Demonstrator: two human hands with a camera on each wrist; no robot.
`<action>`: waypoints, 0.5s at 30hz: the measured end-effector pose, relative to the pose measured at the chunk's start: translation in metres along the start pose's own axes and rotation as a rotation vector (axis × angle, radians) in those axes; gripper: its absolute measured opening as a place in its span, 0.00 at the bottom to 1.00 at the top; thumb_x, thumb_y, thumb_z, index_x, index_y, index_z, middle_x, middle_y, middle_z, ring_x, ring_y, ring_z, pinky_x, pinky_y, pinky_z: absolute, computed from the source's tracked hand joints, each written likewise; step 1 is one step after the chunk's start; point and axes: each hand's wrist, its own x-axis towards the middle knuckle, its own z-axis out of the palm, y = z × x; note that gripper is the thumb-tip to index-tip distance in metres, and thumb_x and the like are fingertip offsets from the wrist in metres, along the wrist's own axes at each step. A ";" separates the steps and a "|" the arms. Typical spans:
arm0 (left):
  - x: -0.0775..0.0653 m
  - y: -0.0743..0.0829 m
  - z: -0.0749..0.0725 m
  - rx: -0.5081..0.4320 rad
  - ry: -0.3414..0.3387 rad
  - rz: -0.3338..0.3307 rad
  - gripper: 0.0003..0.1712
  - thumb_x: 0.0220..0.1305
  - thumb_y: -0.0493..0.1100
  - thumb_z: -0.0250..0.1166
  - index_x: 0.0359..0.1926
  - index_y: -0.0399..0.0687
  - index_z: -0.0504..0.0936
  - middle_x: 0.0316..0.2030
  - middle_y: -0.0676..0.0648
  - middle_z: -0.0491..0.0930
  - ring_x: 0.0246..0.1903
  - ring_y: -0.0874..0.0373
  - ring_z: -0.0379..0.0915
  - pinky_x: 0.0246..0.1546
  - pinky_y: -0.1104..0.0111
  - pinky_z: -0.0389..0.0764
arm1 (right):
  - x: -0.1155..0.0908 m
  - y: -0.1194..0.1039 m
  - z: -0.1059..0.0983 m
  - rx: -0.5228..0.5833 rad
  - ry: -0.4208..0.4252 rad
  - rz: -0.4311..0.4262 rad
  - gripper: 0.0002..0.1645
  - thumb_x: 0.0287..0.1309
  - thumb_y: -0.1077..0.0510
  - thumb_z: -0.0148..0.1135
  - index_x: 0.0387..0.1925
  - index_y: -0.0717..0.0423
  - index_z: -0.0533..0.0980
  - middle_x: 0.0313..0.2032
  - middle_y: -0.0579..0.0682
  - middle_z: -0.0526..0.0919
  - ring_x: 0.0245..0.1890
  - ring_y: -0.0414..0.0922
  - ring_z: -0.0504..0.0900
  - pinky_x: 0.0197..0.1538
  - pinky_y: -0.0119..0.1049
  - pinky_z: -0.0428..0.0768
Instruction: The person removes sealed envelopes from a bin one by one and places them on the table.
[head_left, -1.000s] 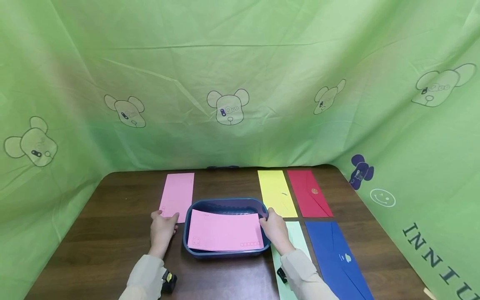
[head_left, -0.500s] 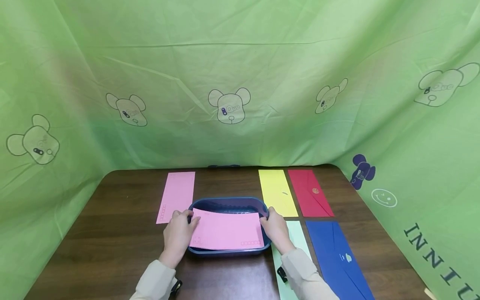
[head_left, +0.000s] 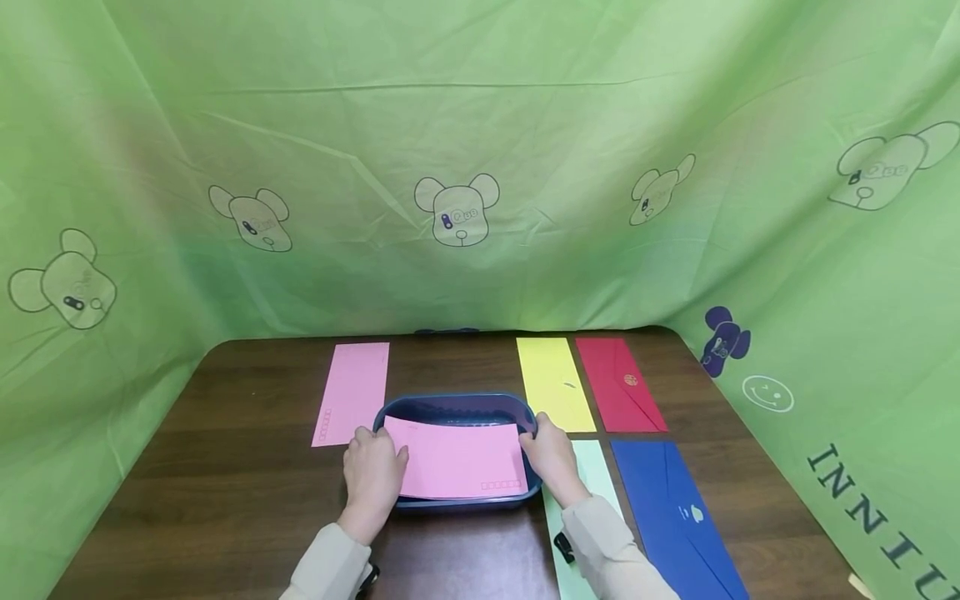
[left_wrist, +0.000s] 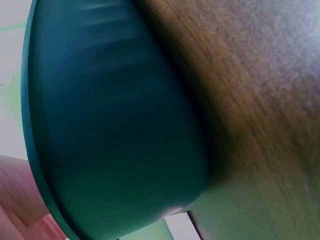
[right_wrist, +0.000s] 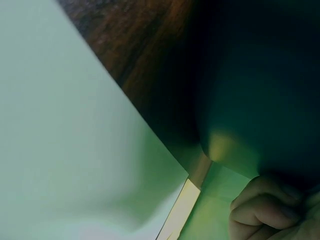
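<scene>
A blue basin (head_left: 457, 503) holds a stack of pink envelopes (head_left: 457, 458) that lies sloped inside it. My right hand (head_left: 551, 458) grips the basin's right rim, its curled fingers also showing in the right wrist view. Over the stack's left end lies my left hand (head_left: 373, 479), thumb on the top envelope and fingers at the left rim. Its fingertips are hidden, so any pinch on an envelope cannot be made out. In the left wrist view that hand (left_wrist: 20, 192) appears beyond the basin's rim. One pink envelope (head_left: 352, 392) lies flat on the table, left of the basin.
To the right on the wooden table (head_left: 225, 467) lie a yellow envelope (head_left: 555, 385), a red envelope (head_left: 618, 383), a blue envelope (head_left: 671, 508) and a pale green envelope (head_left: 596, 475) partly under my right arm. A green curtain (head_left: 465, 292) encloses the back and sides.
My left hand has left the loose pink envelope on the table, moved right to the basin, and shifted further over the stack's left end. My right hand has stayed on the rim.
</scene>
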 end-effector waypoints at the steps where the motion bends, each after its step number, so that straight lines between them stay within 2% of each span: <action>1: 0.000 0.000 0.000 0.001 0.002 0.003 0.22 0.52 0.42 0.70 0.36 0.22 0.79 0.28 0.32 0.72 0.28 0.42 0.71 0.32 0.54 0.71 | 0.000 0.000 0.000 0.000 0.000 -0.001 0.20 0.59 0.57 0.54 0.49 0.67 0.71 0.34 0.62 0.81 0.23 0.46 0.72 0.22 0.31 0.65; 5: 0.001 -0.002 0.002 -0.007 -0.005 0.000 0.22 0.53 0.41 0.70 0.37 0.22 0.79 0.28 0.32 0.72 0.28 0.43 0.70 0.32 0.54 0.71 | -0.001 -0.001 -0.001 -0.001 0.004 -0.004 0.20 0.59 0.58 0.54 0.49 0.67 0.71 0.34 0.62 0.81 0.22 0.46 0.72 0.22 0.32 0.65; 8: 0.001 -0.002 0.002 -0.035 -0.019 -0.017 0.22 0.54 0.41 0.69 0.41 0.23 0.79 0.30 0.32 0.72 0.29 0.43 0.69 0.32 0.55 0.70 | -0.001 -0.001 -0.001 -0.004 0.006 -0.001 0.20 0.59 0.58 0.54 0.50 0.67 0.71 0.36 0.63 0.81 0.23 0.46 0.72 0.23 0.32 0.66; 12: 0.001 0.001 0.000 -0.087 -0.030 -0.044 0.21 0.55 0.41 0.68 0.45 0.27 0.78 0.32 0.34 0.73 0.32 0.44 0.70 0.34 0.56 0.69 | -0.001 -0.001 -0.001 -0.004 0.003 0.004 0.21 0.59 0.57 0.54 0.51 0.67 0.70 0.39 0.64 0.81 0.25 0.47 0.73 0.24 0.32 0.67; 15: 0.001 0.002 -0.002 -0.133 -0.019 -0.052 0.18 0.58 0.41 0.66 0.44 0.31 0.77 0.34 0.35 0.76 0.35 0.44 0.72 0.36 0.55 0.71 | -0.002 -0.001 -0.001 -0.005 0.000 0.005 0.22 0.59 0.57 0.54 0.52 0.67 0.70 0.40 0.65 0.81 0.25 0.47 0.74 0.25 0.32 0.68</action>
